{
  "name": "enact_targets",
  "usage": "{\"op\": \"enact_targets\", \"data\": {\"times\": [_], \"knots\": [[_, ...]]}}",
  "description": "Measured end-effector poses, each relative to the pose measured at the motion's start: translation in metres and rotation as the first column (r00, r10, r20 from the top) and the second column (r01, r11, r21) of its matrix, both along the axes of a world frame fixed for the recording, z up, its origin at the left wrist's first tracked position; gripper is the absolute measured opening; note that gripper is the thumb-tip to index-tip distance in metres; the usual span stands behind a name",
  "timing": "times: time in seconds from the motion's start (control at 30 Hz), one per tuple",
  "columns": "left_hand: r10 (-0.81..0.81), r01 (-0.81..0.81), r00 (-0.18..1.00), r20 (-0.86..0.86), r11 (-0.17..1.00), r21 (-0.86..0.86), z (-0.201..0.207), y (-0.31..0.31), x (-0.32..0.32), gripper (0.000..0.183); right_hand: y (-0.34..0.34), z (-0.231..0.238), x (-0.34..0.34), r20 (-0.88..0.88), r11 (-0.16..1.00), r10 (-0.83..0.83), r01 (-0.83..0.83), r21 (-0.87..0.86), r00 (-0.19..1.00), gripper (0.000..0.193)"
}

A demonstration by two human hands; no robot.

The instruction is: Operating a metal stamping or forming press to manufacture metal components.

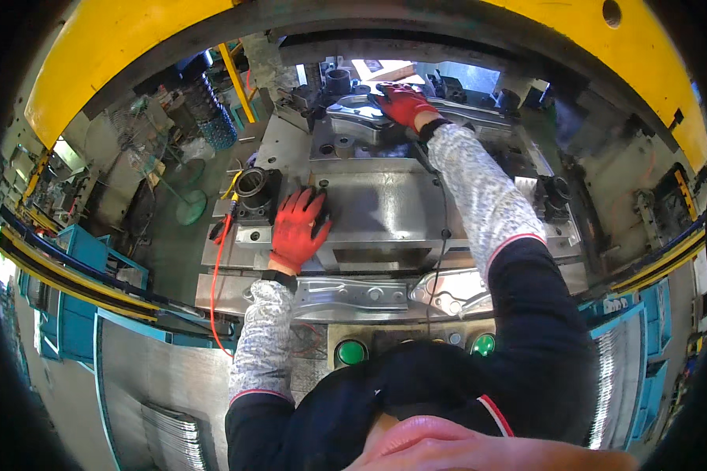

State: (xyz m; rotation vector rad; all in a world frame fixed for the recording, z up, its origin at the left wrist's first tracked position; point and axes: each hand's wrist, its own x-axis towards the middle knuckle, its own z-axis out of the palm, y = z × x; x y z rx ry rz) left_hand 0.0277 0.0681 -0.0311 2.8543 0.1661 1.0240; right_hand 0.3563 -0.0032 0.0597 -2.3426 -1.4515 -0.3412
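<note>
My right hand (404, 106), in a red glove, reaches to the far side of the press die. Its fingers close over the middle of a long, shiny stamped metal part (353, 115) lying there; the fingertips are partly hidden. My left hand (297, 229), also red-gloved, rests flat with spread fingers on the left of the steel die block (369, 206). It holds nothing. Close to me, a stamped metal part (346, 293) lies along the near ledge, and a brighter stamped part (452, 292) sits to its right.
A round guide bushing (252, 185) stands left of my left hand, with an orange cable (214, 294) hanging nearby. A dark cable crosses the die. Green buttons (351, 352) sit near my body. Stacked metal parts (173, 436) lie on the left table. Yellow press frame (126, 51) arches overhead.
</note>
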Motion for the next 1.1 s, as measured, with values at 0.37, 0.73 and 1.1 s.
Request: {"op": "enact_targets", "data": {"times": [0.37, 0.73, 1.1], "knots": [[0.006, -0.007, 0.999, -0.040, 1.000, -0.029, 0.006, -0.001, -0.004, 0.049, 0.020, -0.026, -0.003, -0.008, 0.937, -0.062, 0.055, -0.344, 0.998, 0.064], [-0.006, 0.006, 1.000, -0.018, 1.000, -0.002, 0.003, 0.000, -0.001, 0.048, 0.029, -0.030, 0.022, -0.015, 0.943, -0.007, 0.002, -0.333, 1.000, 0.066], [-0.014, 0.013, 0.999, -0.042, 1.000, -0.008, -0.001, 0.001, 0.002, 0.052, -0.011, -0.031, -0.078, 0.206, 0.972, 0.231, -0.216, -0.093, 0.951, 0.049]]}}
